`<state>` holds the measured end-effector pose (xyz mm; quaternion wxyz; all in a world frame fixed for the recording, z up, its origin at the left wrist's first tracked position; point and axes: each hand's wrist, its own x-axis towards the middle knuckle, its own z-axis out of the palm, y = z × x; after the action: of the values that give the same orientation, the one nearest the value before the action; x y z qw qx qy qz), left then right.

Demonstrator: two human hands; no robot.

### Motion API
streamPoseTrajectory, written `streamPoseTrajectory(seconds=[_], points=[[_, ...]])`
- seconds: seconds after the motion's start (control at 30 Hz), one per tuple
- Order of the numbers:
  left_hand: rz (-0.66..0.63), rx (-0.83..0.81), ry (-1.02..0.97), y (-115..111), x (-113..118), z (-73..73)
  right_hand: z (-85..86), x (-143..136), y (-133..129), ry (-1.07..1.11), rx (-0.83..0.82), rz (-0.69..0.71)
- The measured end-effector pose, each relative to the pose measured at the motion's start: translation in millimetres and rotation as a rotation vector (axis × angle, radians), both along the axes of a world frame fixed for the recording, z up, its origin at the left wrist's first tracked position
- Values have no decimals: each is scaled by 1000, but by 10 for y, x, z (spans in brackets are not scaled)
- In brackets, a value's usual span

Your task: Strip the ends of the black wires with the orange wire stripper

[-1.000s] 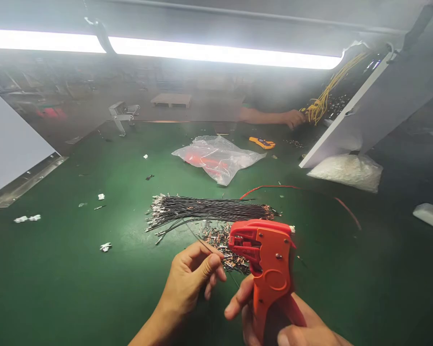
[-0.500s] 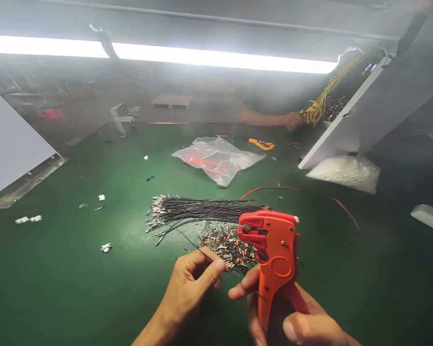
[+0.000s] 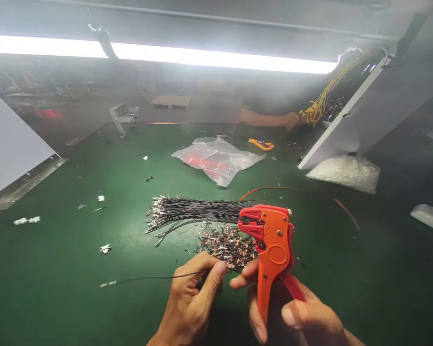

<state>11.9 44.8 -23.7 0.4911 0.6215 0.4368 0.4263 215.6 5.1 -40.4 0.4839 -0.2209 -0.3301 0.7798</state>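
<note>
left hand on black wire, right hand around orange stripper

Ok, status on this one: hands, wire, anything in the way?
Left hand pinching one black wire. Right hand gripping orange stripper. Terminal pile just beyond; nothing blocking.

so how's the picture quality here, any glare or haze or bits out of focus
Head view: the strip light is blown out and throws a milky haze over the far background, so the co-worker's hand and yellow wires look washed out; a bright patch glares on the green mat beside the black wire bundle; the orange wire stripper and both hands stay sharp; edges bend from wide-angle distortion.
</note>
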Motion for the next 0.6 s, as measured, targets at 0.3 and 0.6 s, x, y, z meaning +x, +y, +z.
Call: streamPoseTrajectory(seconds=[0.3,0.6], points=[[610,135,-92,-32,45,170,-94,-48,-25,170,-70,175],[512,83,-403,-11,-20,278,-15,-65,-128,122,-285,249]])
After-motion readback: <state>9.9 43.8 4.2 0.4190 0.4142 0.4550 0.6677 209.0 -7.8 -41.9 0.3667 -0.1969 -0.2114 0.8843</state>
